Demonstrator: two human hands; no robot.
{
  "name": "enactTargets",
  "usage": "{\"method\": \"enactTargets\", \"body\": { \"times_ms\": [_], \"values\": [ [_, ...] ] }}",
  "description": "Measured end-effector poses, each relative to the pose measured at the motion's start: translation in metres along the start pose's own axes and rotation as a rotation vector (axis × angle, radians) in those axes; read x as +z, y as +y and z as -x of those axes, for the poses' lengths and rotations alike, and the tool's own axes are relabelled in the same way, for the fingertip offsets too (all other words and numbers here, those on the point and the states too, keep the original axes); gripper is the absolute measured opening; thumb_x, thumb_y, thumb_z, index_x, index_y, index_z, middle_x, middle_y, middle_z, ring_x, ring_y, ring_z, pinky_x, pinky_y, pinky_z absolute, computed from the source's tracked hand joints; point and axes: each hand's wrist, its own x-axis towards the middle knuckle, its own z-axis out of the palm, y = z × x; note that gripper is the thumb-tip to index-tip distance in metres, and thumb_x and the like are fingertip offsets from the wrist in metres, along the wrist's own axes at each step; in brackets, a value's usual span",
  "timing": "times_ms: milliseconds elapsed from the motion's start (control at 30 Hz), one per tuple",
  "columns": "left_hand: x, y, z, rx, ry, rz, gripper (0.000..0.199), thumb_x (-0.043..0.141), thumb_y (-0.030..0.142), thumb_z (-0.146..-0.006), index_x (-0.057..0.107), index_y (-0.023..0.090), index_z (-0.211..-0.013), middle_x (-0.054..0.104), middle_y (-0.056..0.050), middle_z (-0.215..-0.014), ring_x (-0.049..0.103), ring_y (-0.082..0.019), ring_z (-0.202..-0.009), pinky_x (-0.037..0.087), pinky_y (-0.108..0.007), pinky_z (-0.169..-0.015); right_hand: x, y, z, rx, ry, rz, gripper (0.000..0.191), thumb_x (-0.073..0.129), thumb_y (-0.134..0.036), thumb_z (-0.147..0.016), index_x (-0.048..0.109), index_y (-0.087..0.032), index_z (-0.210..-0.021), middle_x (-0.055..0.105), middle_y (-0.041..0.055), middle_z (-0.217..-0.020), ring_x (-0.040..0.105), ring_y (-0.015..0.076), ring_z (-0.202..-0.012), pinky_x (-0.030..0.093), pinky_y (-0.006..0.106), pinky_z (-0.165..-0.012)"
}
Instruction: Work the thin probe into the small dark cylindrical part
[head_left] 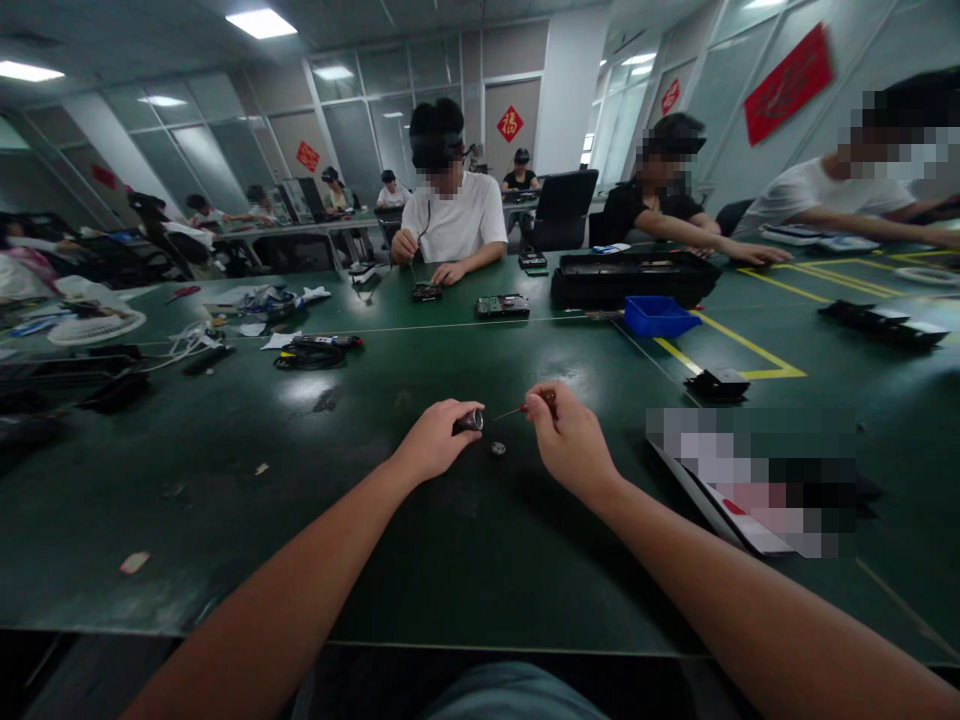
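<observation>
My left hand [436, 438] is closed around a dark metal cylinder [471, 421] with a bright round rim, its open end turned to the right. My right hand [568, 437] grips a screwdriver [548, 399] by its reddish-brown handle. The thin shaft points left, and its tip is close to the cylinder's open end; whether it touches cannot be made out. Between the hands, a small round grey part [499, 449] with holes lies on the green table [420, 580].
Ahead lie a coiled black cable [311, 353], a circuit-board device [502, 306], a long black case [634, 279] and a blue bin [658, 317]. A pixelated packet [750, 490] lies right of my hand. Opposite, a person [454, 215] works; several others sit around.
</observation>
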Motion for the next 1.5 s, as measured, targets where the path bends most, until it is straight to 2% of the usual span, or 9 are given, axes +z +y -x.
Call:
{"method": "enactTargets", "body": {
  "times_ms": [233, 467, 600, 800, 933, 1100, 1267, 1367, 1500],
  "values": [
    [-0.005, 0.01, 0.004, -0.098, 0.15, 0.136, 0.035, 0.06, 0.022, -0.09, 0.055, 0.022, -0.125, 0.064, -0.006, -0.118, 0.06, -0.022, -0.107, 0.047, -0.037, -0.095, -0.001, 0.002, 0.001, 0.02, 0.015, -0.027, 0.017, 0.045, -0.034, -0.099, 0.057, -0.022, -0.096, 0.068, 0.0042, -0.082, 0.067, 0.021, -0.077, 0.046, 0.032, -0.069],
    [-0.006, 0.024, 0.007, -0.055, 0.014, 0.021, 0.026, 0.065, 0.043, -0.088, 0.063, 0.02, -0.102, 0.066, -0.004, -0.097, 0.062, -0.021, -0.087, 0.05, -0.036, -0.079, -0.001, 0.0, 0.001, 0.024, 0.018, -0.041, 0.018, 0.046, -0.034, -0.099, 0.058, -0.022, -0.096, 0.069, 0.0042, -0.083, 0.067, 0.0209, -0.078, 0.046, 0.032, -0.071],
    [-0.001, 0.027, 0.01, 0.084, -0.094, -0.101, 0.023, 0.056, 0.032, -0.095, 0.067, 0.023, -0.114, 0.065, -0.004, -0.109, 0.062, -0.02, -0.098, 0.049, -0.034, -0.087, -0.001, -0.001, 0.0, 0.033, 0.019, -0.04, 0.018, 0.045, -0.034, -0.099, 0.058, -0.022, -0.096, 0.069, 0.0039, -0.083, 0.066, 0.0207, -0.078, 0.046, 0.032, -0.07],
    [0.007, 0.03, 0.009, 0.127, -0.213, -0.377, 0.032, 0.054, 0.045, -0.095, 0.068, 0.03, -0.119, 0.064, -0.005, -0.108, 0.063, -0.024, -0.096, 0.05, -0.034, -0.076, 0.0, 0.001, 0.0, 0.022, 0.031, -0.045, 0.018, 0.045, -0.035, -0.099, 0.058, -0.022, -0.096, 0.068, 0.0035, -0.083, 0.066, 0.0204, -0.078, 0.046, 0.032, -0.071],
    [0.003, 0.027, 0.005, 0.046, -0.184, -0.215, 0.023, 0.058, 0.04, -0.093, 0.069, 0.026, -0.108, 0.068, -0.004, -0.104, 0.064, -0.023, -0.093, 0.049, -0.033, -0.076, 0.0, -0.001, 0.0, 0.032, 0.028, -0.057, 0.018, 0.045, -0.035, -0.099, 0.058, -0.022, -0.095, 0.068, 0.0034, -0.081, 0.065, 0.0205, -0.077, 0.045, 0.032, -0.071],
    [-0.02, 0.013, 0.0, -0.147, 0.039, 0.188, 0.023, 0.064, 0.036, -0.089, 0.068, 0.02, -0.105, 0.069, -0.005, -0.1, 0.062, -0.02, -0.086, 0.045, -0.031, -0.075, -0.002, -0.003, 0.0, 0.054, 0.005, -0.059, 0.019, 0.045, -0.036, -0.099, 0.058, -0.022, -0.096, 0.068, 0.0039, -0.082, 0.065, 0.0205, -0.076, 0.045, 0.032, -0.069],
    [-0.052, -0.007, -0.005, -0.41, 0.178, 0.728, 0.027, 0.058, 0.03, -0.089, 0.064, 0.016, -0.112, 0.065, -0.007, -0.099, 0.052, -0.011, -0.067, 0.032, -0.022, -0.052, -0.003, -0.001, 0.0, 0.053, -0.019, -0.066, 0.021, 0.045, -0.037, -0.099, 0.059, -0.022, -0.098, 0.068, 0.0044, -0.083, 0.065, 0.0208, -0.077, 0.045, 0.032, -0.069],
    [-0.077, -0.024, 0.003, -0.481, 0.235, 0.813, 0.027, 0.045, 0.03, -0.094, 0.059, 0.015, -0.113, 0.059, -0.004, -0.09, 0.047, -0.01, -0.064, 0.028, -0.02, -0.049, -0.003, 0.0, 0.0, 0.048, -0.009, -0.069, 0.021, 0.045, -0.037, -0.099, 0.059, -0.022, -0.098, 0.068, 0.0044, -0.083, 0.065, 0.0209, -0.077, 0.046, 0.032, -0.069],
    [-0.117, -0.053, 0.033, -0.563, 0.34, 0.852, 0.021, 0.037, 0.029, -0.098, 0.052, 0.015, -0.096, 0.054, -0.001, -0.079, 0.048, -0.01, -0.07, 0.036, -0.019, -0.057, -0.003, -0.001, 0.0, 0.048, -0.012, -0.068, 0.021, 0.044, -0.037, -0.099, 0.058, -0.022, -0.097, 0.068, 0.0048, -0.083, 0.066, 0.0214, -0.078, 0.046, 0.033, -0.068]
  ]
}}
